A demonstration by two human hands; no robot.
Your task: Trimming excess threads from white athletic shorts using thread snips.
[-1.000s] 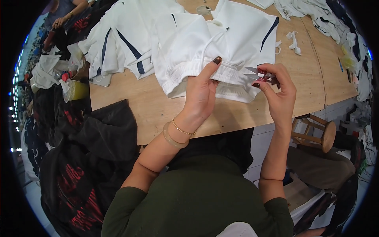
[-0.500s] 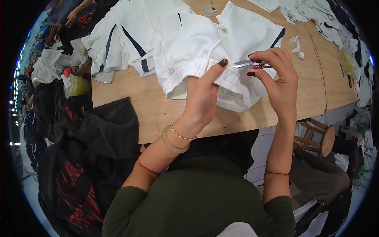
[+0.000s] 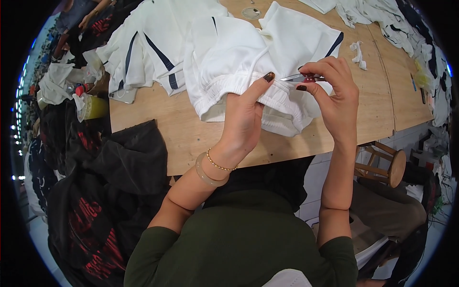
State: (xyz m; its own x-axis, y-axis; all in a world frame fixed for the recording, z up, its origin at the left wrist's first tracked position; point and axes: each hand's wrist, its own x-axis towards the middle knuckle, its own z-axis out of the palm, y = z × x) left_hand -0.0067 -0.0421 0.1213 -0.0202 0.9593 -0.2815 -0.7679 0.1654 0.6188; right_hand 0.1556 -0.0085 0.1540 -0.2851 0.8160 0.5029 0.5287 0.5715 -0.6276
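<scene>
White shorts (image 3: 229, 57) with dark blue trim lie in front of me, their gathered elastic waistband toward my body. My left hand (image 3: 245, 112) grips that waistband, thumb on top and the other fingers hidden inside the opening. Between the thumb and fingers of my right hand (image 3: 337, 93) is a small pair of thread snips (image 3: 306, 78) with red on the grip. The blade tips point left, close to the waistband by my left thumb; whether they touch the cloth I cannot tell. A white drawstring hangs over the front of the shorts.
More white garments (image 3: 143, 52) are piled on the wooden table (image 3: 138, 107) at left and at the far right (image 3: 382, 24). Dark clothing (image 3: 129, 162) drapes over the left edge near a yellow-green drink cup (image 3: 93, 107). A wooden stool (image 3: 397, 168) stands at right. Another person's arm (image 3: 93, 14) shows far left.
The snips' blades look closer together than before, and my right hand has shifted slightly left. My left hand keeps its hold on the waistband.
</scene>
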